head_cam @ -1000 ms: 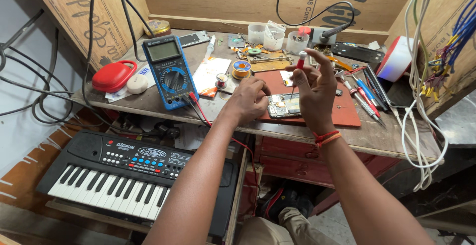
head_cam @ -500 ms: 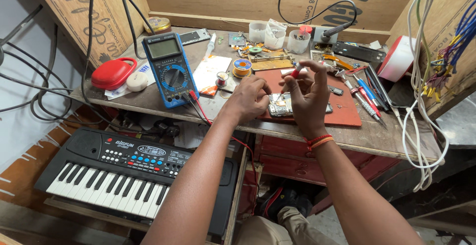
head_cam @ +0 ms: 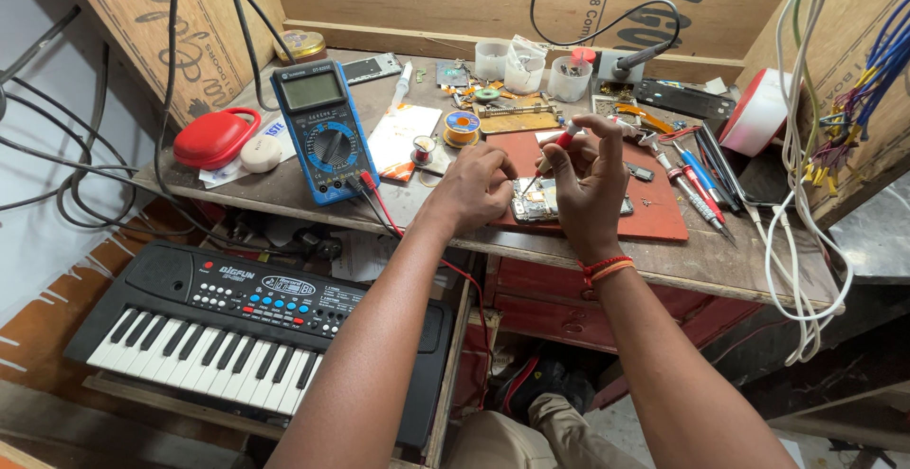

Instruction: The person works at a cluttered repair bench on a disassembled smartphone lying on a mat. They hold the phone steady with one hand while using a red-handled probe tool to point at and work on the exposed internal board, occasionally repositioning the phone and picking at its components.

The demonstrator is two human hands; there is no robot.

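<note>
Far out to the left of the grip a black toy keyboard (head_cam: 256,322) sits below the bench edge, and on the wooden workbench (head_cam: 720,265) above it lie a red case (head_cam: 214,136) and a blue digital multimeter (head_cam: 323,130), its red and black leads trailing toward the hands. Closer in, the left hand (head_cam: 479,187) rests on the near left corner of the red work mat (head_cam: 664,213), fingers curled down and closed against the left edge of the opened phone board (head_cam: 536,201), which lies flat on the mat directly under the grip. The right hand (head_cam: 588,180) pinches a red-handled precision screwdriver (head_cam: 550,156) between thumb and fingertips; its long axis slants from the red cap, up and to the right, down and leftward to the tip, which points at the board's upper left part. To the right of the grip, a row of screwdrivers and tweezers (head_cam: 697,180) lies beside the mat, with hanging white cables (head_cam: 796,213) beyond.
</note>
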